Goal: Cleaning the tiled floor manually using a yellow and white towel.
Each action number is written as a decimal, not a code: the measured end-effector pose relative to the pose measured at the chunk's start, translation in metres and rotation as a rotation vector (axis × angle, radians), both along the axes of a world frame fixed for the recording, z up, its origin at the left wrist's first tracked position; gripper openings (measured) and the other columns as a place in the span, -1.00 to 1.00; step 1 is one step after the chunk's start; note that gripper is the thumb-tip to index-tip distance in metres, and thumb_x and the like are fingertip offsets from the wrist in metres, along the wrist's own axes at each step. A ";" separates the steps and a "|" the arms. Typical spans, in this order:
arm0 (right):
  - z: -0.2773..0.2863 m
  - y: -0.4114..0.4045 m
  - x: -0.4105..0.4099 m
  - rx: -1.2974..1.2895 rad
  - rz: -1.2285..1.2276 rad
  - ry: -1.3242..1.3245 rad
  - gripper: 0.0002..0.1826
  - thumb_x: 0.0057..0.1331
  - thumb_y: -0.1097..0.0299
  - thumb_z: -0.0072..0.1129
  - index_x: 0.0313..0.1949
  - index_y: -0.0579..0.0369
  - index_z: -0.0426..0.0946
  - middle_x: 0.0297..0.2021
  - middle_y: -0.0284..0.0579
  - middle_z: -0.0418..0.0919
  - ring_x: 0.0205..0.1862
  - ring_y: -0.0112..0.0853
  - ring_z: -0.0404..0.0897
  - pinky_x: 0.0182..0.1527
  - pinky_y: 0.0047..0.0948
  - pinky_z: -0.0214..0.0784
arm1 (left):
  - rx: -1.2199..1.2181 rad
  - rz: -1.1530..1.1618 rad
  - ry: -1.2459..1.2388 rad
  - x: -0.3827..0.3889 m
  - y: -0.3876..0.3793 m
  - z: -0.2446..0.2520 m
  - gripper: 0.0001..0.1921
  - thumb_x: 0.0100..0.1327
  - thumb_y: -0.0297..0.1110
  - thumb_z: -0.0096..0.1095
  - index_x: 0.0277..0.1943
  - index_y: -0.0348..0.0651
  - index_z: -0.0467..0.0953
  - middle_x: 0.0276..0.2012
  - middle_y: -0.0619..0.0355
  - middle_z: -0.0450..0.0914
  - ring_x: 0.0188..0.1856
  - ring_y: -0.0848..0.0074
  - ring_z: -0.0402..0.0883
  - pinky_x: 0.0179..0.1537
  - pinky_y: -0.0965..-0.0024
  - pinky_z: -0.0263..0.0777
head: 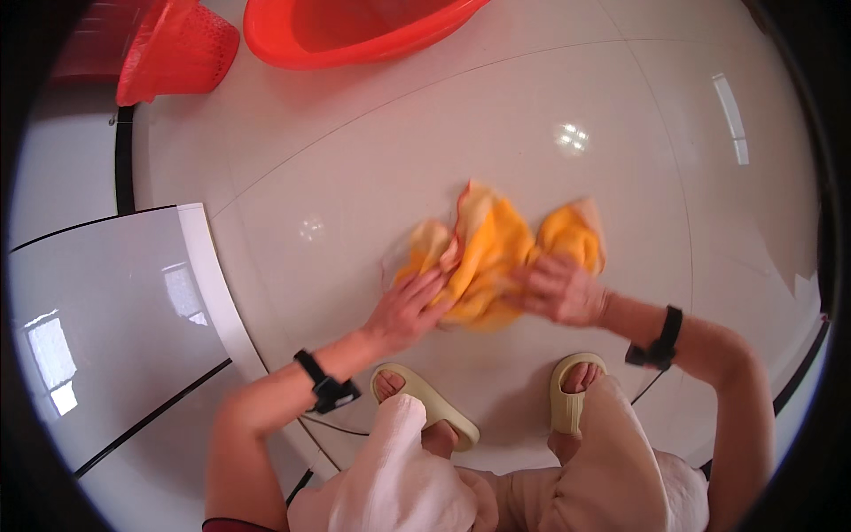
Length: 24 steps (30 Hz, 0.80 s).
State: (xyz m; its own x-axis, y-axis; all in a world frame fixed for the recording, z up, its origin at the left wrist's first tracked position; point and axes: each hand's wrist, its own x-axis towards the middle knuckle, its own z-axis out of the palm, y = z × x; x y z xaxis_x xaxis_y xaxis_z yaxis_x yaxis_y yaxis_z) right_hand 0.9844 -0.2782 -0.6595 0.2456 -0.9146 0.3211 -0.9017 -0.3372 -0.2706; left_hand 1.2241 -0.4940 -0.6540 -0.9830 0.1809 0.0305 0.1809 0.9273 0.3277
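A crumpled orange and cream cloth (492, 246) with a red edge lies on the glossy tiled floor (425, 146) in front of my feet. My left hand (409, 309) rests on the cloth's near left part, its fingers over the fabric. On the right part of the cloth is my right hand (558, 289), blurred, its fingertips against the folds; whether it grips the fabric cannot be told. Each wrist wears a black band with a small black device.
A red plastic basin (359, 56) stands at the top, beside a red perforated wastebasket (213, 50) with a red bag. Glossy cabinet fronts (120, 319) line the left side. My feet are in pale green slippers (425, 399) near the bottom.
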 end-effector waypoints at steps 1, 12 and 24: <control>0.007 0.004 0.016 0.030 0.040 -0.028 -0.51 0.06 0.26 0.14 0.06 -0.27 0.56 0.06 -0.32 0.46 -0.11 -0.42 0.46 -0.19 -0.39 0.36 | -0.035 -0.021 0.002 0.021 0.000 0.007 -0.63 0.22 -0.34 0.18 0.11 0.00 0.55 0.18 -0.05 0.46 0.28 0.19 0.38 0.25 0.09 0.30; -0.030 -0.025 0.038 0.067 0.195 -0.182 -0.56 0.07 0.23 0.13 0.01 -0.23 0.59 0.05 -0.32 0.44 0.00 -0.37 0.41 -0.01 -0.34 0.31 | -0.162 -0.557 -0.031 -0.021 -0.063 -0.049 -0.40 0.22 0.14 0.08 0.34 0.43 0.23 0.50 0.11 0.00 0.52 0.30 -0.05 0.47 -0.05 -0.26; -0.035 -0.128 -0.181 -0.102 -0.641 0.100 -0.61 0.24 0.30 0.19 0.08 -0.10 0.54 0.09 -0.15 0.45 0.14 -0.17 0.38 0.17 -0.18 0.25 | -0.193 0.107 0.192 -0.302 -0.123 -0.035 -0.46 0.37 -0.20 0.01 0.39 0.06 0.21 0.46 0.09 0.07 0.49 0.20 0.02 0.36 -0.14 0.09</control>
